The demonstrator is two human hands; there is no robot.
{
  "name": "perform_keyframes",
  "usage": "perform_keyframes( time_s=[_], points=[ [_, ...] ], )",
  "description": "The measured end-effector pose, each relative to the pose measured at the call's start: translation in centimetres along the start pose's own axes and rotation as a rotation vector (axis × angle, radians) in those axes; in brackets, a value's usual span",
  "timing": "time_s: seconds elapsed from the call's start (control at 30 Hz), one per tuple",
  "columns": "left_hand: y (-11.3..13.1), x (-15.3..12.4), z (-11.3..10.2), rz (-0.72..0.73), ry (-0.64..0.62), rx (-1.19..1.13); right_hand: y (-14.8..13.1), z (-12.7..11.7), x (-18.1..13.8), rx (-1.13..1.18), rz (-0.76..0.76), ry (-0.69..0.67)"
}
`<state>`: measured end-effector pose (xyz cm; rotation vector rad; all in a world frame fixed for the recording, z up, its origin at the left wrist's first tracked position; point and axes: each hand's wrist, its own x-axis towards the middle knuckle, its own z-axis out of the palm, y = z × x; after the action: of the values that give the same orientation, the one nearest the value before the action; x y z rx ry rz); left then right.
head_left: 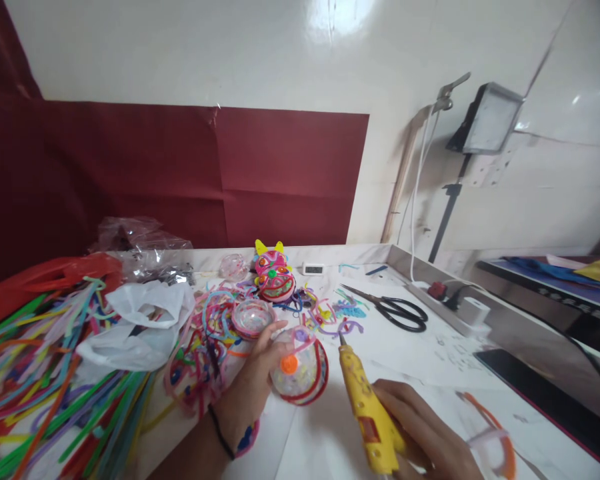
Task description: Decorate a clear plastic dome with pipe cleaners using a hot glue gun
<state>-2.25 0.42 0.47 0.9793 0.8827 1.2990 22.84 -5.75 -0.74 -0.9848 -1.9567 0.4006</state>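
Note:
My left hand [253, 383] grips a clear plastic dome [300, 367] trimmed with red and purple pipe cleaners and an orange dot on its front. My right hand [425, 430] is wrapped round a yellow glue gun [365, 407], whose nozzle points up and away, just right of the dome. A second decorated dome [253, 317] lies on the table just beyond my left hand. Further back stands a finished pink cat-like figure [274, 273] with yellow ears.
A heap of coloured pipe cleaners [45, 380] and a white plastic bag [135, 323] fill the left. Black scissors [395, 310] lie to the right, near a power strip [455, 310]. A dark tablet [545, 390] lies at far right. An orange-and-white curled piece [490, 437] sits by my right wrist.

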Motion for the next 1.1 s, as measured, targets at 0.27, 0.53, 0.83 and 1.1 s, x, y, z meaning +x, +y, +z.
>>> perform_keyframes(
  time_s=[0.27,0.53,0.83,1.1],
  points=[
    [0.9,-0.2,0.8,-0.029,0.039,-0.031,3.8,1.5,-1.4,-0.267,0.132,0.010],
    [1.6,-0.5,1.1,0.041,0.067,0.090,3.2,0.5,0.0,-0.318,0.114,-0.181],
    [2.4,-0.7,2.3,0.144,0.140,0.144,-1.6,4.6,5.1,0.452,0.507,0.131],
    [2.0,-0.3,2.1,0.245,0.193,0.201,-2.9,7.1,8.4,0.726,0.602,0.207]
  ],
)
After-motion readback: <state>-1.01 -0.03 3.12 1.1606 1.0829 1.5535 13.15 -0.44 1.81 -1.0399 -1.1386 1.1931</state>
